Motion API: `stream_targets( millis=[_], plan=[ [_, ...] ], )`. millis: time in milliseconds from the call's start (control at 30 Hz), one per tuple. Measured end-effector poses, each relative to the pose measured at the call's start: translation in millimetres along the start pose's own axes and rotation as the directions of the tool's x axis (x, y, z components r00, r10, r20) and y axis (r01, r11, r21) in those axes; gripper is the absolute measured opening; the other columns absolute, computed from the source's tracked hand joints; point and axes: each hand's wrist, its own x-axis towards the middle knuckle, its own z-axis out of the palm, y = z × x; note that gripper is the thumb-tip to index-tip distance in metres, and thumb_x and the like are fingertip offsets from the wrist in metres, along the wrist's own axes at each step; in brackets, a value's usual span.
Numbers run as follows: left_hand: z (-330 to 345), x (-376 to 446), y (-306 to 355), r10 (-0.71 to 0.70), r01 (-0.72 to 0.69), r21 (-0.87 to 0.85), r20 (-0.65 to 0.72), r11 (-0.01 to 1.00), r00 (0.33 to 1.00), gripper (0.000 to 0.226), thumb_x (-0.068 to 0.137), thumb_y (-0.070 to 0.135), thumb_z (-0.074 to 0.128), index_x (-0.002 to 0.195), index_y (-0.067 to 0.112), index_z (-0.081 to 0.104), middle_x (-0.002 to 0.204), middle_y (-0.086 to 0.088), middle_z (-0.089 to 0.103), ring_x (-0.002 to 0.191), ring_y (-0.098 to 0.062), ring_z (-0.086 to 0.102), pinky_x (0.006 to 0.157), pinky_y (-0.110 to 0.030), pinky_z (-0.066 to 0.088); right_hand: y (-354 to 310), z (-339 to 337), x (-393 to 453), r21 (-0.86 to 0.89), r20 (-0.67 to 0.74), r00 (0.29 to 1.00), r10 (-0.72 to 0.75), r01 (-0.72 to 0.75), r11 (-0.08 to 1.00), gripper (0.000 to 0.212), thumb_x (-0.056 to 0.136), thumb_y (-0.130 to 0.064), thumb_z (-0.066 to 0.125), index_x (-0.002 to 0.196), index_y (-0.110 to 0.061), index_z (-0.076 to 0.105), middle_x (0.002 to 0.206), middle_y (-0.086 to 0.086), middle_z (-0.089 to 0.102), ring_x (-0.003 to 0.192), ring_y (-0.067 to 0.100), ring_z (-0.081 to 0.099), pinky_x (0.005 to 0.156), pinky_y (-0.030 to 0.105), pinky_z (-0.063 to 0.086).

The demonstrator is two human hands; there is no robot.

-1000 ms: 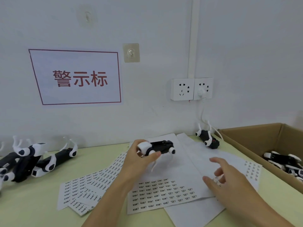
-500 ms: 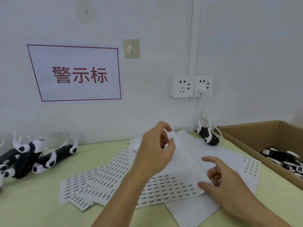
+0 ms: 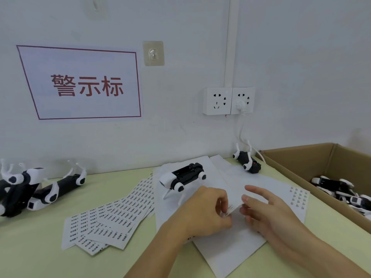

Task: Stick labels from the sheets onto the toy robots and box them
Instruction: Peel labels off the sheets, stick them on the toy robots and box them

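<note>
The table, pale green, fills the lower frame. A cardboard box occupies the right edge and holds several toy robots. Fanned label sheets lie at lower centre-left; a mostly bare sheet lies under both hands. A cluster of unboxed robots rests at the left edge. One toy robot stands on the paper just above the hands; another robot lies near the box's far corner. The left hand, fingers curled, and the right hand, thumb and forefinger together, both pinch a small label at centre frame.
</note>
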Motion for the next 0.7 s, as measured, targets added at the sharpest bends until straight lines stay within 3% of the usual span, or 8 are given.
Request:
stream_targets(
  millis=[67, 233, 400, 533, 700],
  plan=[
    [-0.9, -0.4, 1.1, 0.014, -0.014, 0.001, -0.008, 1.000, 1.000, 0.022, 0.079, 0.021, 0.071, 0.071, 0.028, 0.052, 0.064, 0.011, 0.052, 0.058, -0.005, 0.047, 0.057, -0.020, 0.039, 1.4, 1.4, -1.1, -0.025, 0.033, 0.999, 0.024, -0.024, 0.999, 0.054, 0.074, -0.008, 0.078, 0.124, -0.018, 0.058, 0.077, 0.014, 0.071, 0.070, 0.023, 0.067, 0.061, 0.030, 0.051],
    [-1.4, 0.0, 0.0, 0.026, -0.027, -0.045, -0.009, 0.999, 1.000, 0.026, 0.075, 0.019, 0.074, 0.069, 0.029, 0.051, 0.062, 0.011, 0.051, 0.057, -0.005, 0.046, 0.056, -0.022, 0.040, 2.5, -1.1, -2.4, -0.036, 0.019, 1.000, 0.017, -0.017, 0.999, 0.059, 0.081, 0.010, 0.071, 0.130, -0.017, 0.049, 0.075, 0.024, 0.071, 0.077, 0.033, 0.062, 0.072, 0.035, 0.051],
    [-3.9, -0.3, 1.7, 0.003, 0.006, -0.294, 0.030, 0.956, 1.000, 0.025, 0.074, 0.038, 0.079, 0.076, 0.022, 0.060, 0.069, 0.010, 0.059, 0.061, -0.007, 0.050, 0.059, -0.023, 0.043, 0.3, -1.1, -4.5, -0.013, 0.036, 0.999, 0.003, -0.003, 1.000, 0.069, 0.070, 0.008, 0.075, 0.129, -0.015, 0.049, 0.077, 0.027, 0.070, 0.063, 0.026, 0.062, 0.077, 0.034, 0.053],
    [-3.9, 2.1, 3.5, -0.053, 0.069, -0.381, 0.051, 0.922, 0.997, 0.027, 0.079, 0.041, 0.075, 0.082, 0.016, 0.065, 0.071, 0.004, 0.064, 0.058, -0.011, 0.057, 0.056, -0.025, 0.047, -0.2, 0.5, -5.1, -0.036, 0.010, 1.000, -0.007, 0.008, 0.999, 0.060, 0.075, 0.007, 0.075, 0.124, -0.016, 0.050, 0.082, 0.026, 0.073, 0.075, 0.030, 0.069, 0.070, 0.034, 0.051],
    [-3.3, 3.1, 2.3, -0.099, 0.133, -0.430, 0.099, 0.893, 0.990, 0.017, 0.090, 0.024, 0.074, 0.081, 0.013, 0.065, 0.061, -0.001, 0.066, 0.049, -0.017, 0.061, 0.047, -0.025, 0.049, 4.6, 1.8, -5.1, -0.097, -0.037, 0.999, -0.020, 0.016, 0.995, 0.056, 0.077, 0.001, 0.077, 0.123, -0.019, 0.053, 0.086, 0.022, 0.076, 0.099, 0.043, 0.070, 0.080, 0.038, 0.049]
  ],
)
